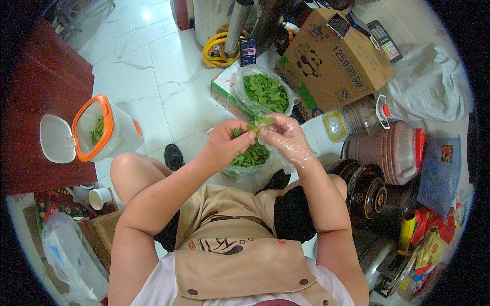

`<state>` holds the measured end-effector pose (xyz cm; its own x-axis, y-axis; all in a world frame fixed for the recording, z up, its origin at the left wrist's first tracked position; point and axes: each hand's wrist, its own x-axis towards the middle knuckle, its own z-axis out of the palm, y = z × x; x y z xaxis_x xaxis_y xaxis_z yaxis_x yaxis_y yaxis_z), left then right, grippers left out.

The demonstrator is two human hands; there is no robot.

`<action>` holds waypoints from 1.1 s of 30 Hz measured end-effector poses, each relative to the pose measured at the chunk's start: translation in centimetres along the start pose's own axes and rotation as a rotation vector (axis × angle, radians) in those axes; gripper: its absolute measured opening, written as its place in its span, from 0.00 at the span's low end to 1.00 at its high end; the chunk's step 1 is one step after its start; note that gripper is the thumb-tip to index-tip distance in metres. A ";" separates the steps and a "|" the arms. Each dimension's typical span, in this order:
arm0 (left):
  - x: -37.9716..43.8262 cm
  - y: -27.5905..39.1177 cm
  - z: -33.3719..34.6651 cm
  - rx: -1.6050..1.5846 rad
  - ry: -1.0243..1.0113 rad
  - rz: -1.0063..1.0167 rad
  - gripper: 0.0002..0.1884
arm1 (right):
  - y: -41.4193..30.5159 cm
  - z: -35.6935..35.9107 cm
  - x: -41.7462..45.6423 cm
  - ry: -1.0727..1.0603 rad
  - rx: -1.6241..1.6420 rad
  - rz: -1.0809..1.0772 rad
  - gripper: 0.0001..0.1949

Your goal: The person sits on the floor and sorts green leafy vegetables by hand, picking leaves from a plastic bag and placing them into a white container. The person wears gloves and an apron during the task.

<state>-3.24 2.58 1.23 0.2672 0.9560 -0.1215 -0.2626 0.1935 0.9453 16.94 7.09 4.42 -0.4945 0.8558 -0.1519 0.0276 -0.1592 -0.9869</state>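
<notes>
A small sprig of leafy greens [262, 123] is pinched between my two hands, over a clear bag or container of leafy greens [250, 156] between my knees. My left hand [229, 143] is bare, thumb and fingertips closed at the stem. On my right hand [285, 137] is a thin clear plastic glove; its thumb and fingers hold the sprig near the leaves. Just beyond the hands, more picked leaves [266, 93] fill an open plastic bag [240, 85]. My hands partly cover the nearer greens.
At left stands a white bin [128, 134] with an orange rim, lid open, greens inside. A phone [248, 51] leans upright beyond the leaf bag, by a coiled yellow hose [208, 53]. Rightward are a cardboard box [333, 65], a plastic jug [354, 116] and dark lidded pots [361, 195].
</notes>
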 end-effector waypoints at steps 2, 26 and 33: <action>0.0 -0.1 0.0 0.016 -0.005 -0.002 0.08 | 0.7 -0.1 0.1 0.011 -0.113 -0.035 0.07; -0.2 0.5 0.2 0.023 0.049 -0.090 0.07 | 2.0 0.8 0.2 0.017 -0.043 0.088 0.08; 0.0 0.1 0.0 -0.127 0.124 -0.140 0.09 | 1.4 1.4 0.2 -0.045 -0.012 0.119 0.14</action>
<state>-3.23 2.56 1.33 0.1955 0.9362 -0.2920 -0.3482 0.3447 0.8718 15.63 6.37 3.11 -0.5257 0.8083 -0.2653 0.0981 -0.2522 -0.9627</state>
